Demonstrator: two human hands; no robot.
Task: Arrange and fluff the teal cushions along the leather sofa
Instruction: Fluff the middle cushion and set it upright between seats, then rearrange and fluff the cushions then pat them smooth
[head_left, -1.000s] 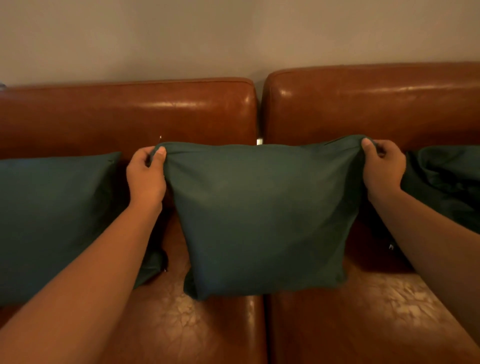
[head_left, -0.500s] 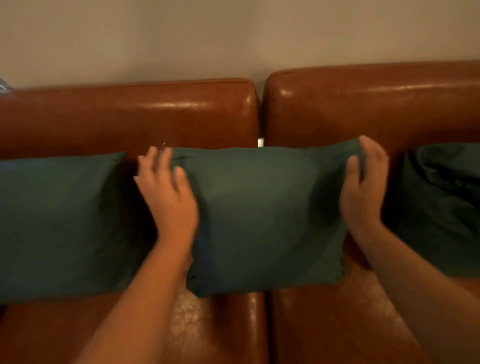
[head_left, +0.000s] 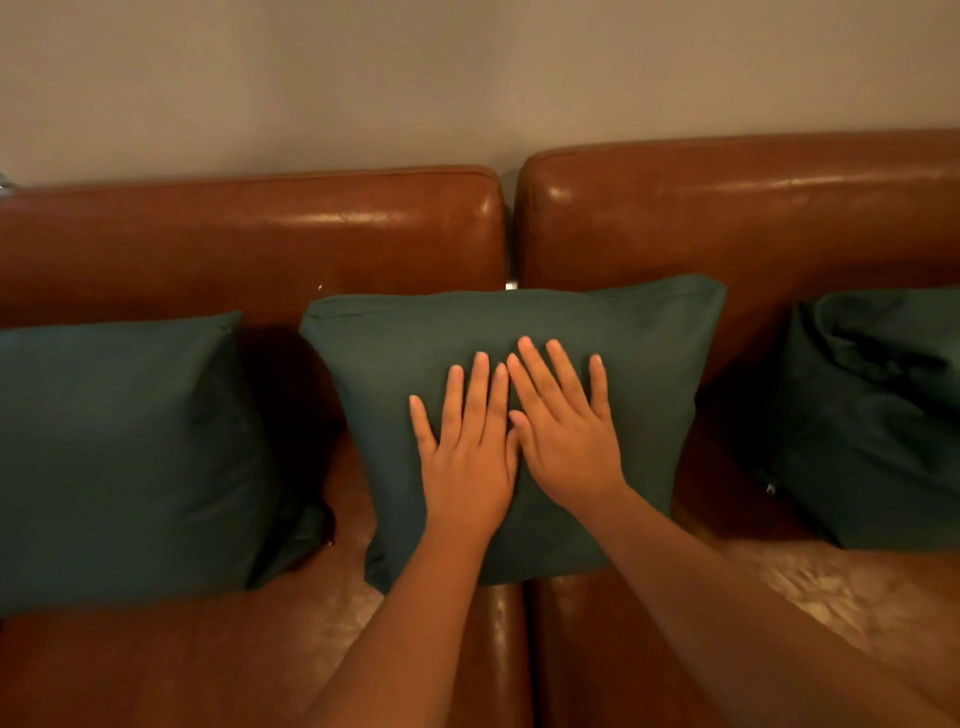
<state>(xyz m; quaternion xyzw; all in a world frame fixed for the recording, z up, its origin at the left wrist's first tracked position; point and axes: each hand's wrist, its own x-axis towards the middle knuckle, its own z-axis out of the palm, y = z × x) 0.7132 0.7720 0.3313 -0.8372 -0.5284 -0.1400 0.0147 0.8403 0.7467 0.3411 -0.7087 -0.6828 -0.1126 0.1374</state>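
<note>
The middle teal cushion (head_left: 639, 374) stands upright against the brown leather sofa (head_left: 260, 244), straddling the gap between its two back sections. My left hand (head_left: 467, 452) and my right hand (head_left: 563, 436) lie flat side by side on the cushion's front, fingers straight and spread, pressing it. A second teal cushion (head_left: 119, 457) leans on the backrest at the left. A third teal cushion (head_left: 878, 415) at the right looks crumpled and is cut off by the frame edge.
A plain beige wall (head_left: 467, 78) rises behind the sofa. Worn seat leather (head_left: 831, 587) shows in front of the cushions. A vertical seam (head_left: 511, 228) splits the two sofa sections.
Both hands let go of the middle cushion's top corners, moved inward and now press flat on its centre. The cushion has settled upright against the backrest.
</note>
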